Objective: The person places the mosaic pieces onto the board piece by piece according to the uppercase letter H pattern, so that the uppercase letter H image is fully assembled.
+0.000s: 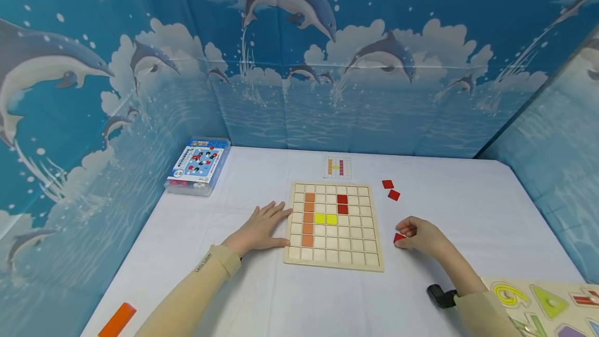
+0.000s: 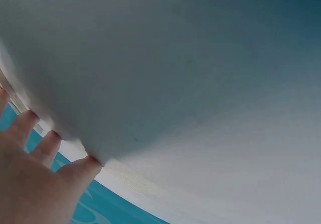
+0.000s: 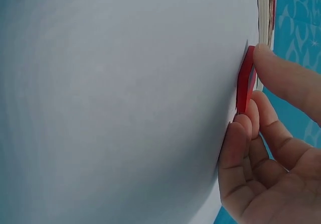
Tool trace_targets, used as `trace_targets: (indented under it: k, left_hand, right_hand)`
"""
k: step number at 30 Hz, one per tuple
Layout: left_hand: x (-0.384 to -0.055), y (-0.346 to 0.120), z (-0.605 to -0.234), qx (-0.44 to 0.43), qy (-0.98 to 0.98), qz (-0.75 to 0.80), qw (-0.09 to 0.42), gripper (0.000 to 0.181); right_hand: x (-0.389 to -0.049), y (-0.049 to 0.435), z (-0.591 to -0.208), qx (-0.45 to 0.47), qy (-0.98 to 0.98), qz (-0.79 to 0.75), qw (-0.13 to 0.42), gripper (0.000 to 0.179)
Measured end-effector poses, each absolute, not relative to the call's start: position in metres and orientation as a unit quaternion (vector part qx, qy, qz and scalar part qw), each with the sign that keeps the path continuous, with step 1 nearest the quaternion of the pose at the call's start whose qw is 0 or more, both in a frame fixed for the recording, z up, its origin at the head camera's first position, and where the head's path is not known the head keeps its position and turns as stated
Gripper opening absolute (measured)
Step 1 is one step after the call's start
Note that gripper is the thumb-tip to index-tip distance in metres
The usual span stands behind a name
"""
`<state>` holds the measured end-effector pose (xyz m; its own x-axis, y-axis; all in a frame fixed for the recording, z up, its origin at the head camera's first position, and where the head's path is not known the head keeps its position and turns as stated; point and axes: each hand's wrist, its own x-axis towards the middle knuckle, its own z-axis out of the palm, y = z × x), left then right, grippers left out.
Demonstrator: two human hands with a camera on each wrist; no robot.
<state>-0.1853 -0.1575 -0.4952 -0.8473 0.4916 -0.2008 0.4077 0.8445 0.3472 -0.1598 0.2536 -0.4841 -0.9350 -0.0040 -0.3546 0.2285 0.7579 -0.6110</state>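
Note:
A wooden grid board (image 1: 333, 258) lies flat on the white table. Orange tiles (image 1: 308, 217) form a column at its left, two yellow tiles (image 1: 326, 218) sit beside them, and two dark red tiles (image 1: 342, 204) are stacked further right. My left hand (image 1: 262, 227) has its fingers spread, with fingertips touching the board's left edge. To the right of the board, my right hand (image 1: 423, 236) pinches a red square tile (image 3: 245, 78) between thumb and fingers, low at the table surface. Two loose red tiles (image 1: 394, 195) lie beyond that hand.
A small pattern card (image 1: 337, 167) lies behind the board. At the back left sits a plastic box (image 1: 198, 165) with a molecule picture. An orange block (image 1: 117, 320) is at the front left, and a shape puzzle board (image 1: 529, 287) at the front right.

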Motion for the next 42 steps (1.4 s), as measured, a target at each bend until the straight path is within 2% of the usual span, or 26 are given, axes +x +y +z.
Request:
trace_targets:
  k: [17, 24, 35, 42]
  left_hand:
    - [-0.188, -0.156, -0.495, 0.235, 0.951, 0.144, 0.141, 0.086]
    - [-0.187, -0.156, -0.497, 0.232, 0.951, 0.144, 0.144, 0.085]
    - [-0.186, -0.156, -0.498, 0.231, 0.951, 0.145, 0.143, 0.086]
    - [-0.186, -0.157, -0.499, 0.236, 0.951, 0.145, 0.138, 0.086]
  right_hand:
    - [-0.158, 0.255, -0.483, 0.05, 0.925, -0.332, 0.178, 0.032]
    - [-0.164, 0.25, -0.477, 0.059, 0.907, -0.382, 0.167, 0.035]
    - [-0.19, 0.201, -0.471, 0.017, 0.891, -0.43, 0.144, 0.031]
    - [-0.204, 0.172, -0.472, -0.008, 0.9, -0.411, 0.147, 0.023]
